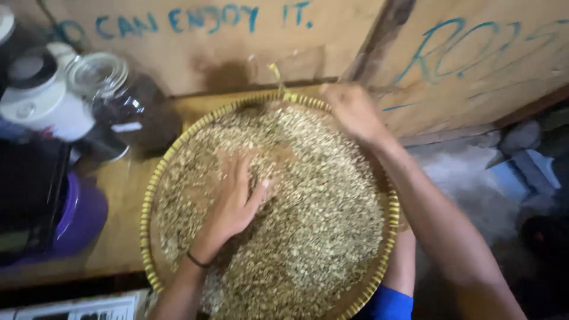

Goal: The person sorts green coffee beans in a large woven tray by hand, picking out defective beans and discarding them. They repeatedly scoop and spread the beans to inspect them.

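Overhead, head view only: a round woven tray (pixel 149 195) with a yellow rim rests on a wooden table (pixel 118 237), heaped with pale greenish-tan beans (pixel 320 219), which look like unroasted coffee. The left hand (pixel 232 201) lies palm-down in the middle of the heap, fingers spread and partly sunk among the beans; it is flat and open, closed on nothing, and a dark band circles its wrist. The right hand (pixel 351 109) sits at the far rim of the tray, fingers curled over the edge; it appears to grip the rim, though motion blur keeps me from saying how tightly. The beans lie directly beneath and around the left palm, touching it, and spread right up to the right hand's knuckles. Progress, as a judgement: the layer is uneven, with a shallow cleared streak just beyond the left fingertips showing the tray's weave, so spreading or sorting looks underway, not complete; most of the heap seems undisturbed. No separated pile is visible. To the left stand a glass jar (pixel 112 83) with a clear lid, a white lidded container (pixel 41 101), and a purple vessel (pixel 83 216). Behind, a wooden board (pixel 195 47) bears blue hand-painted lettering.
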